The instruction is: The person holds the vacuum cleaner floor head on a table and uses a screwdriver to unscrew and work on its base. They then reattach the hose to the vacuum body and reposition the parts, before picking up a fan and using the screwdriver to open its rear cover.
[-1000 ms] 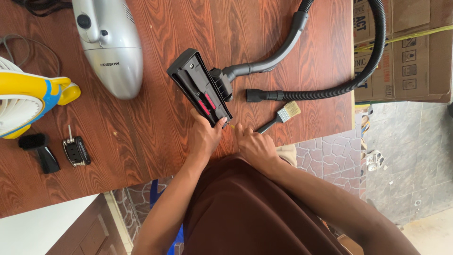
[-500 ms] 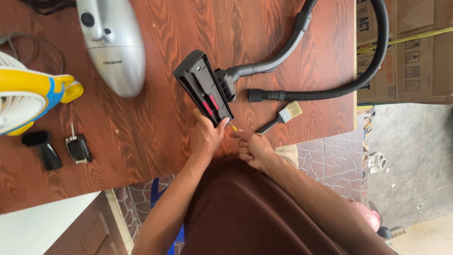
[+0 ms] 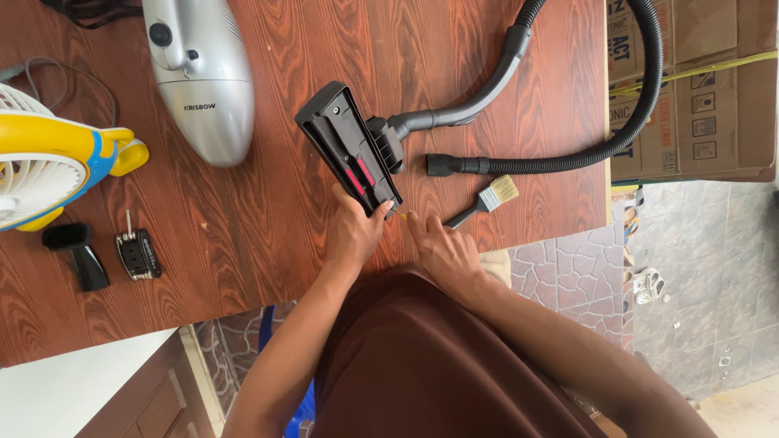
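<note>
Black floor nozzle lies diagonally, near end in left hand.

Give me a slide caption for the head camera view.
Left hand grips black vacuum floor nozzle on wooden table; right hand alongside.

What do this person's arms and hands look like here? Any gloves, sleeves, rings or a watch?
Both arms are bare from the elbow down as far as the view shows. The left hand and right hand wear no gloves, and no ring, watch or bracelet shows. No sleeve edge is visible on either forearm. The person wears a plain dark brown garment over the body, without print or markings.
</note>
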